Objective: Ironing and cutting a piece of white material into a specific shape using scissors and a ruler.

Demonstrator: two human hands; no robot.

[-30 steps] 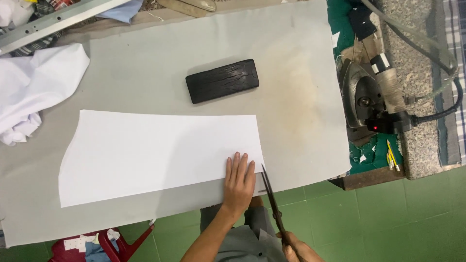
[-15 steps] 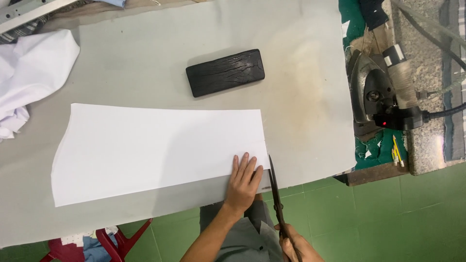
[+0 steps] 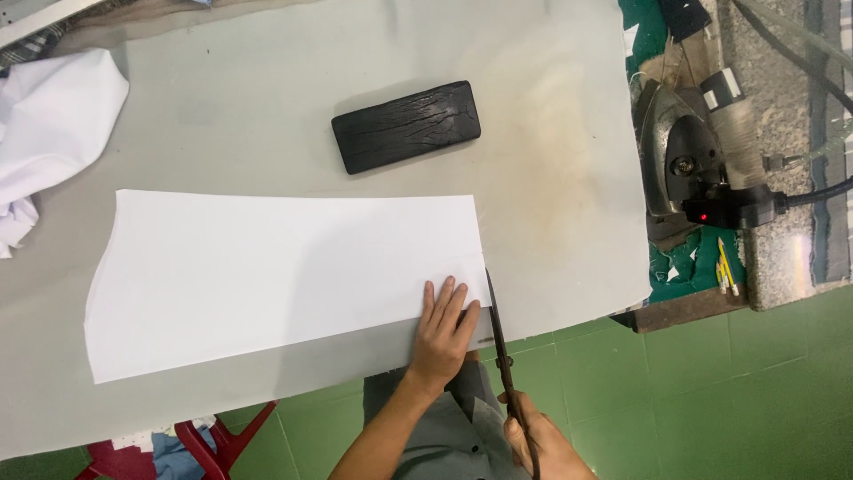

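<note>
Left hand (image 3: 444,331) lies flat, fingers together, pinning the near-right corner of the white sheet (image 3: 275,271) to the grey table cover (image 3: 551,133). Right hand (image 3: 538,440) is closed around the handles of the long scissors (image 3: 498,342), blades running along the sheet's right edge, tip touching it. Versus a second ago: the tip has crept further up that edge, the left hand is unmoved. Reads as a trim along the right edge in progress. Black block (image 3: 407,126) sits far of the sheet, an iron (image 3: 680,156) off to the right.
</note>
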